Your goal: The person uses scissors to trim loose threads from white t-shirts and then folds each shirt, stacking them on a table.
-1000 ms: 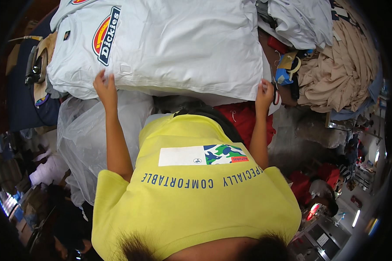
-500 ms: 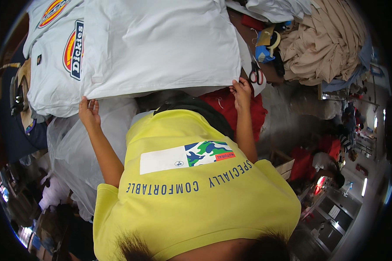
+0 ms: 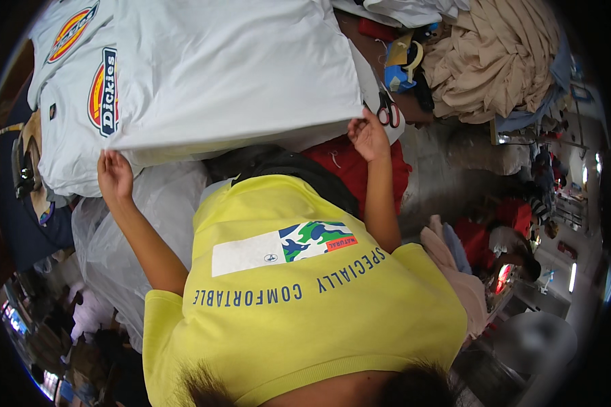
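A white T-shirt (image 3: 237,74) lies spread on the table, its near edge pulled fairly straight between my hands. My left hand (image 3: 116,175) pinches that edge at its left end, palm partly turned up. At the right corner my right hand (image 3: 370,138) grips the cloth between thumb and fingers. Left of the spread cloth lie more white T-shirts (image 3: 64,122) with red, yellow and dark blue printed emblems. Scissors (image 3: 388,110) with red and black handles rest just beyond my right hand.
A tape dispenser (image 3: 402,64) stands at the far right, near a large heap of beige cloth (image 3: 495,61). Clear plastic sheeting (image 3: 139,224) hangs left of my body, red cloth (image 3: 332,159) lies at the right. An iron (image 3: 26,166) sits at far left. Another person (image 3: 509,244) is at the right.
Both hands have moved a little left with the T-shirt's edge, which now looks slightly lifted at the front. The left hand's grip has shifted farther outward. Pinkish cloth has come into view at the right.
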A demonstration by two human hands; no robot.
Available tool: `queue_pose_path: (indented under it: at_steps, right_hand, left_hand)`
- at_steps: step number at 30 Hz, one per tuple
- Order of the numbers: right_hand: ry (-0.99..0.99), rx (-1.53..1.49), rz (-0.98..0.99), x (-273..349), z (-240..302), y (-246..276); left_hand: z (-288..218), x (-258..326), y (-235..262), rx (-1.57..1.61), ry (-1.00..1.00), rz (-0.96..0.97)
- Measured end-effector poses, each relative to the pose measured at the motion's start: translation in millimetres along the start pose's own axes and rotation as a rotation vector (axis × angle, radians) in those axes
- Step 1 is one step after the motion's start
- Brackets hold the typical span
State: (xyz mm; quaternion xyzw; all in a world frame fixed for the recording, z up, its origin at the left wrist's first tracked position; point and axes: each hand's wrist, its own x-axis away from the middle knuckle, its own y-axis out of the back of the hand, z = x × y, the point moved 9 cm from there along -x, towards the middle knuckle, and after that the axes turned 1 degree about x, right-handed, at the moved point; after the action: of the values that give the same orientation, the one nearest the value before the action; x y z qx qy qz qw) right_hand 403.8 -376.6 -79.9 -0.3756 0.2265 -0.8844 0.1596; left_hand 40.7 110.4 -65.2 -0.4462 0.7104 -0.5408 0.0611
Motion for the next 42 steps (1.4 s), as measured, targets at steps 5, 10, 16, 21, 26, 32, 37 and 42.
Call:
queue_pose_path:
  at_steps: [5,10,16,21,26,32,37,42]
  right_hand:
    - [0.152,-0.129,0.071,-33.2,18.1,-42.1]
    - [0.231,0.106,0.021,-29.8,24.2,-37.5]
    - [0.400,0.398,-0.195,-20.5,46.7,-13.5]
    - [0.833,1.035,-0.309,-25.8,76.8,-37.3]
    - [0.953,1.392,-0.339,-15.8,78.7,-67.9]
    - [0.728,1.110,0.270,21.6,42.0,-123.9]
    - [0.756,1.401,-0.039,21.2,54.1,-88.1]
    - [0.862,1.740,-0.576,21.7,97.0,-6.7]
  left_hand:
    - [16.9,-34.3,-60.2,-0.383,-0.175,-0.108]
    - [16.4,-29.0,-83.1,-0.909,-0.399,-0.123]
    - [51.4,6.2,-148.5,-1.711,-0.889,0.059]
    - [125.1,-20.1,-178.7,-2.156,-0.870,0.371]
    - [142.6,-55.6,-166.3,-2.284,-0.548,0.466]
    - [25.9,-70.0,-208.9,-1.838,-1.081,-0.008]
    - [17.7,-77.4,-196.5,-1.706,-1.157,-0.111]
    - [152.1,-53.5,-106.1,-1.054,-0.138,0.147]
